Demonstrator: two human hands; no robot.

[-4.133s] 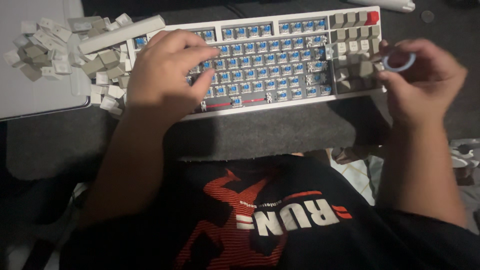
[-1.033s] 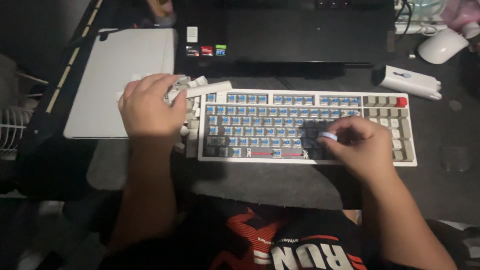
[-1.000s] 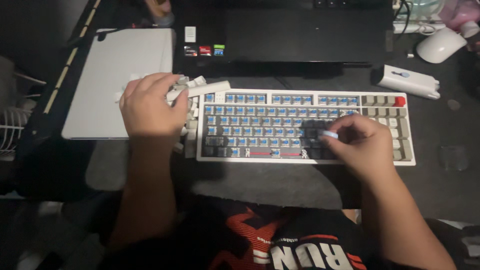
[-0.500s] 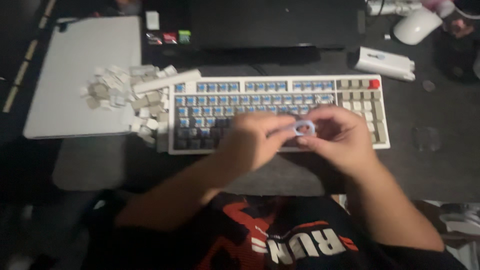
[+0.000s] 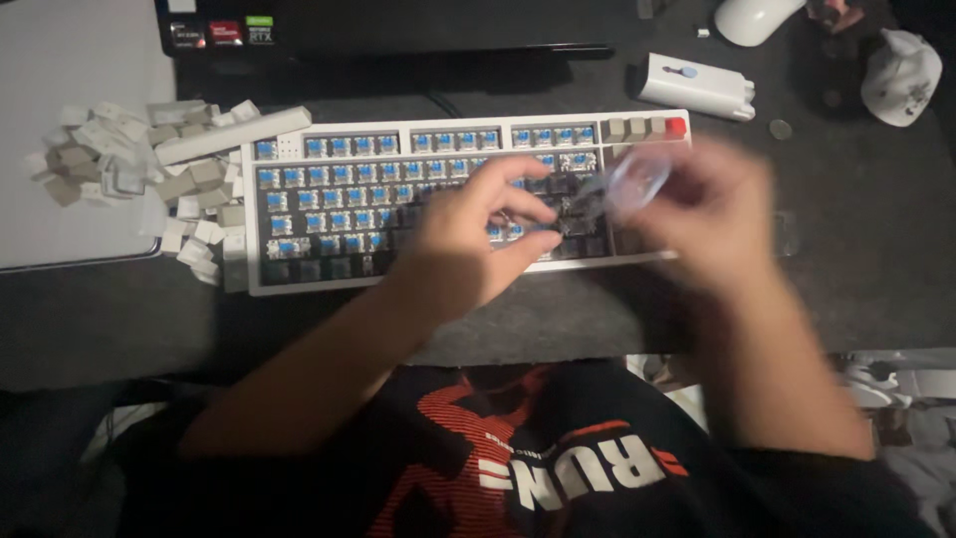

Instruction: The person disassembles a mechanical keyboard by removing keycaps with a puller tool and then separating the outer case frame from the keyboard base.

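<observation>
- Your left hand rests loose-fingered on the keyboard, gripping nothing.
- Your right hand, blurred, pinches a ring-shaped puller.
- Most caps lie piled off the keyboard's left edge; a few remain top right.

A white keyboard lies on the dark desk with most keycaps off, its blue switches bare. The left hand rests over its middle rows, fingers curled. The right hand, blurred, is raised over the keyboard's right end and pinches a small pale ring-shaped tool. A pile of loose keycaps lies left of the keyboard.
</observation>
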